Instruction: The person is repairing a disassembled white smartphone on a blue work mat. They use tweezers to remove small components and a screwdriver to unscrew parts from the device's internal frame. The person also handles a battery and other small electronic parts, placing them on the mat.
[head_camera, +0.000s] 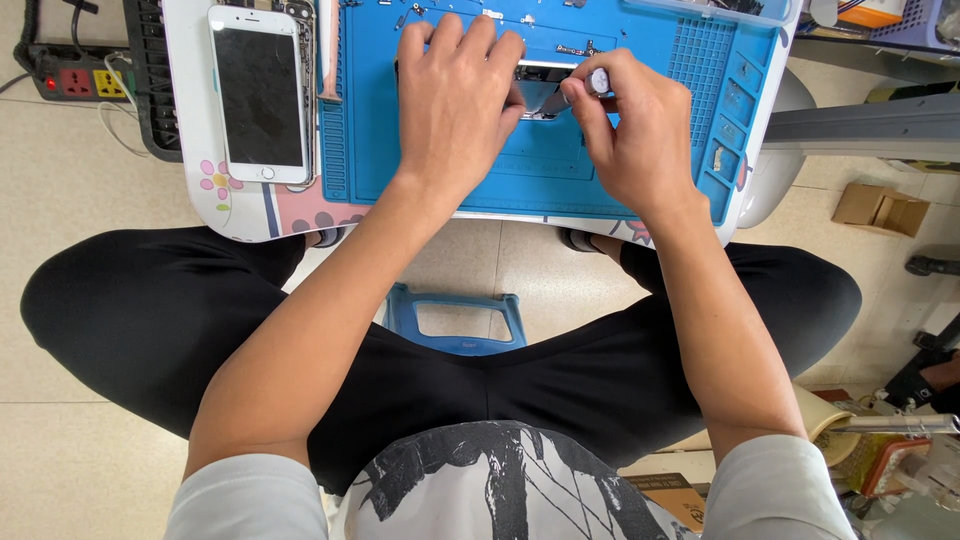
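Pale floor tiles (60, 330) spread under you, and you sit low on a blue stool (460, 320) with your knees wide, so the small white table (190, 120) sits close over your lap and both forearms can reach it without stretching. A blue work mat (640, 50) covers most of the tabletop; its ridged edge and the little compartments (735, 110) down its right side look meant to keep tiny parts from rolling off, and a few small bits lie along its far edge.

Off the mat, to the left, a white phone screen panel (258, 92) lies face up with its glass dark, set aside, probably so it is out of the way of the work. Further left, on the floor, sits a power strip (75, 80). A small cardboard box (880, 208) lies on the tiles to the right.

Your left hand (455, 100) lies palm down over the opened phone body (545, 85) in the middle of the mat, fingers spread and pressing, which seems to pin the thing steady. Most of the phone body is hidden under that hand; only a strip of it shows between your two hands.

Your right hand (635, 130) is closed around a small screwdriver (590, 85), thumb and forefinger pinching its pale cap, the dark tip angled down and left onto the exposed strip. The tip meets the phone body just beside your left fingertips, so both hands nearly touch there.
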